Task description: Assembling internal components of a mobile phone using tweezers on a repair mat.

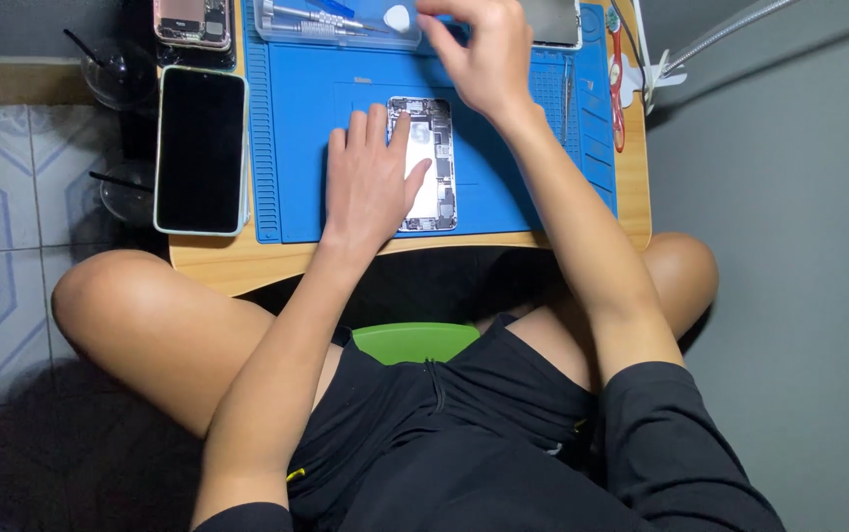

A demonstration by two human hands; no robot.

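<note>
An opened phone body (436, 158) with bare circuitry lies in the middle of a blue work mat (503, 187). My left hand (367, 177) rests flat on its left side, fingers spread, holding it down. My right hand (483, 54) is raised over the mat's far edge, next to a clear plastic tool tray (336, 25); its fingers are curled, and I cannot tell whether anything is pinched between them.
A small wooden table (237, 261) carries the mat. A dark phone screen panel (201, 148) lies at the left, another opened phone (193, 20) behind it. Red-handled scissors (616, 79) lie at the right. My bare knees flank the table.
</note>
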